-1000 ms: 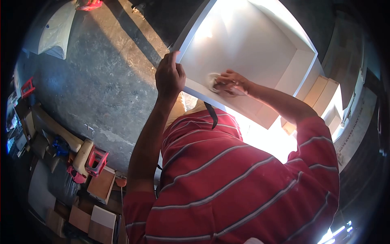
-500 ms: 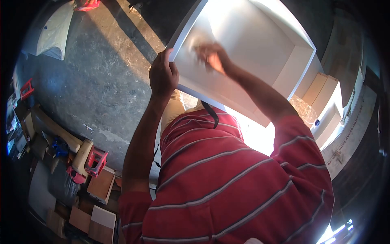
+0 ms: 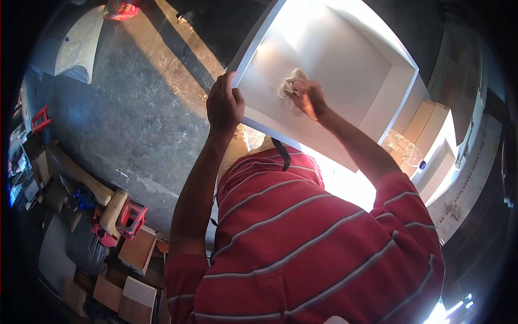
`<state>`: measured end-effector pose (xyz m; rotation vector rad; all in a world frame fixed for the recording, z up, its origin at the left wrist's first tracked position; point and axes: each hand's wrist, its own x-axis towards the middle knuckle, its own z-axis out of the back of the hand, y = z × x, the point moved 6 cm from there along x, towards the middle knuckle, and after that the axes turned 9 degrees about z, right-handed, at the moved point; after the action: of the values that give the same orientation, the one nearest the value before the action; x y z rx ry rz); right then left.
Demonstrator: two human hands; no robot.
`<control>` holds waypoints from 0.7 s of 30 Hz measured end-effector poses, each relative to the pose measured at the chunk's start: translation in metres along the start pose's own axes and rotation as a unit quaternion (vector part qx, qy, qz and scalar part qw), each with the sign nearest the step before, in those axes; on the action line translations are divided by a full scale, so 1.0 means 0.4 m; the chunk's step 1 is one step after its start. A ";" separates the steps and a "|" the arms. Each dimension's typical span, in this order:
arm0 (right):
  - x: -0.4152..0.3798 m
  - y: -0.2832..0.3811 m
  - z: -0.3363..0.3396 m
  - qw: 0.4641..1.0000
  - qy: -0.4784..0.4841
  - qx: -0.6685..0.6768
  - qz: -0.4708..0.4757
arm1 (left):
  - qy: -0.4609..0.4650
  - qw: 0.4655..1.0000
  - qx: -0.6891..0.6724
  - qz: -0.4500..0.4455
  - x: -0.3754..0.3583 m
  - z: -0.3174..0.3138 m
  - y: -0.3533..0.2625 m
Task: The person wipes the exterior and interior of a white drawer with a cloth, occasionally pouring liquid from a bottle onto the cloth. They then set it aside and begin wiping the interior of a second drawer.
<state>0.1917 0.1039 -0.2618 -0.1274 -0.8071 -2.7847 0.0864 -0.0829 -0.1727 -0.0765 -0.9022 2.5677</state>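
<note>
A white open box [image 3: 350,70], like a drawer or cabinet shell, is tilted in front of my body with its inside facing me. My left hand [image 3: 224,102] grips its near-left edge, fingers over the rim. Inside the box, my right hand [image 3: 308,98] is closed on a crumpled pale cloth [image 3: 291,83], which touches the inner panel. Strong light falls on the upper part of that panel.
At right, a clear plastic bottle [image 3: 403,150] with a blue cap lies by pale box parts [image 3: 431,121]. Lower left are a red plastic stool [image 3: 131,217] and several wooden panels [image 3: 135,302]. A white curved sheet [image 3: 81,46] stands at upper left on the concrete floor [image 3: 124,108].
My right hand has moved right and slightly down across the inner panel with the cloth, from near the box's left side. My left hand stays on the edge, shifted slightly in view.
</note>
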 end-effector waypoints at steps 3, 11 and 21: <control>0.035 0.019 -0.095 0.900 -0.093 0.383 -0.189 | -0.005 1.000 0.009 -0.004 0.000 0.001 -0.004; -0.103 0.015 0.027 0.953 0.017 0.283 -0.104 | 0.010 1.000 0.002 0.016 0.003 0.003 0.000; -0.006 0.048 -0.001 0.998 0.012 -0.006 -0.064 | 0.020 0.999 -0.007 0.026 0.002 -0.002 0.007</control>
<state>0.1989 0.0886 -0.2525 -0.0448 -0.8196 -2.9054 0.0847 -0.0839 -0.1749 -0.1574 -0.9148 2.5978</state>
